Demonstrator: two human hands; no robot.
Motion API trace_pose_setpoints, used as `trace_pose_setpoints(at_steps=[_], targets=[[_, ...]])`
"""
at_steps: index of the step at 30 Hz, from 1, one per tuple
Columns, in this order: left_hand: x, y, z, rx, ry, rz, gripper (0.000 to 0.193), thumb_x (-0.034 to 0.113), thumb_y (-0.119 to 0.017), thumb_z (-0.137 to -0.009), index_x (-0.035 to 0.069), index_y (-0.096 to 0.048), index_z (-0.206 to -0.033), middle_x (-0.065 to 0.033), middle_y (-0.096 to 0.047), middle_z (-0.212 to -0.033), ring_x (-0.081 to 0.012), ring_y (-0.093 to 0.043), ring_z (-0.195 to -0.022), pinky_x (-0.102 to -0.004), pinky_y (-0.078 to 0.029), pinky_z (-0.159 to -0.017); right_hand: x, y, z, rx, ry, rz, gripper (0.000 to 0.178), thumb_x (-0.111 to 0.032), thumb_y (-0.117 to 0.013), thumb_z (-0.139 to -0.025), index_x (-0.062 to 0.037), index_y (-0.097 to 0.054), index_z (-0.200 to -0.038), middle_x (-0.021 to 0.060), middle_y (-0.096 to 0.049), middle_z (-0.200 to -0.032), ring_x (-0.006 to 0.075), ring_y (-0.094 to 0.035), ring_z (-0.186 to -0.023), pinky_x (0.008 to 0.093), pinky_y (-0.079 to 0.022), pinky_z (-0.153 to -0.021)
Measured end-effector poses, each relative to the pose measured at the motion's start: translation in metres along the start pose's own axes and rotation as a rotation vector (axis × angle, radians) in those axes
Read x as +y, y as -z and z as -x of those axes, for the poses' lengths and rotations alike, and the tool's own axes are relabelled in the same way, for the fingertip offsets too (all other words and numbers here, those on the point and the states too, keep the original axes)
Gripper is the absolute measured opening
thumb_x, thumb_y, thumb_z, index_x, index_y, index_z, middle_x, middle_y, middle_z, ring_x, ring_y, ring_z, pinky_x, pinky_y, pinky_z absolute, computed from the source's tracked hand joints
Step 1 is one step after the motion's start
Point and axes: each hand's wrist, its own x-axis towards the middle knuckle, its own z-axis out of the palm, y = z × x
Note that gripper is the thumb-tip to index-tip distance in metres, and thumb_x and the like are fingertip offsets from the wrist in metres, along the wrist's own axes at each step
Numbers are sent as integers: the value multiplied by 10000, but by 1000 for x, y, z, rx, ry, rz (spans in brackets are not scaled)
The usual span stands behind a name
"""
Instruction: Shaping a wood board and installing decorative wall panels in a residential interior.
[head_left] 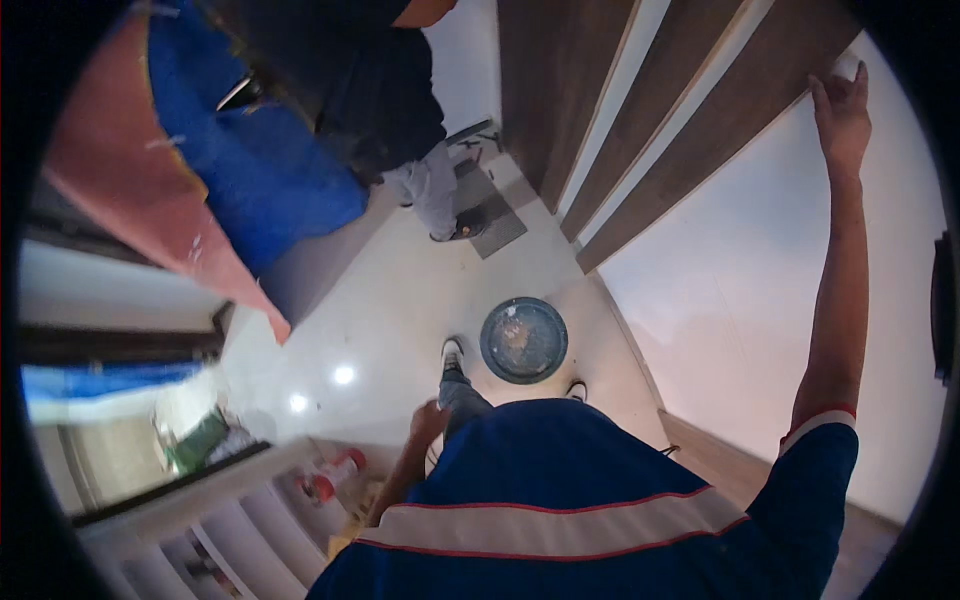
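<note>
My right arm stretches up along the white wall (690, 270), and my right hand (845, 125) is raised high beside the dark wood slats. Its thumb and fingers are closed around a small white wad (847, 67), perhaps cloth or paper, held at the wall's surface. My left hand (429, 424) hangs low by my left thigh with its fingers curled in. Whether anything is inside it is hidden. On the floor just ahead of my feet sits a round dark tub (524, 340) with pale residue and a brownish patch in it.
Dark wood slats (690, 140) with light gaps line the wall ahead. Another person in dark clothing (385, 100) is at the far left, near blue sheeting (270, 170) and a pink sheet (140, 150). A grey mat (495, 220) lies beyond the tub. White shelves (240, 540) with red-and-white containers (338, 475) stand at lower left.
</note>
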Motion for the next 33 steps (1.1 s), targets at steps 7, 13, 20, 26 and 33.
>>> trace_pose_setpoints(at_steps=[7, 13, 20, 26, 33], targets=[[-223, 83, -49, -146, 441, 42, 578, 511, -662, -852, -64, -714, -832, -295, -706, -875, -415, -707, -930, -499, -536, -823, -15, -5, -9, -66, -202, 100, 849, -255, -708, -915, -67, -210, -1576, 122, -744, -1077, 309, -731, -928, 413, -559, -848], [-254, 211, -128, -52, 451, -4, 522, 453, -593, -912, -55, -713, -933, -260, -720, -1025, -395, -694, -1007, -450, -541, -896, -27, -20, -7, -138, -287, 108, 881, -70, -588, -933, -139, -24, -1607, 232, -645, -1280, 420, -650, -1115, 457, -535, -943], [-188, 244, -190, 152, -297, -254, 245, 275, -631, -913, 183, -737, -1113, -212, -708, -1129, -388, -694, -996, -477, -550, -853, -32, -21, -5, -53, -228, -19, 862, -33, -581, -922, -136, -73, -1610, 231, -599, -1354, 394, -624, -1181, 432, -520, -998], [-166, 241, -188, -29, -689, -549, 268, 440, -580, -966, 275, -742, -1103, -177, -707, -1167, -353, -687, -1026, -473, -549, -862, -41, -17, -3, -13, -214, 163, 904, -20, -618, -910, -128, -55, -1609, 240, -575, -1372, 420, -629, -1148, 461, -543, -947], [-179, 322, -269, -322, -32, -351, 353, 460, -610, -942, 150, -716, -811, -162, -714, -812, -324, -705, -753, -460, -550, -692, -88, -17, -6, -63, -404, -81, 1159, -77, -823, -766, -113, -29, -1610, 226, -520, -1455, 307, -625, -1229, 404, -504, -1060]])
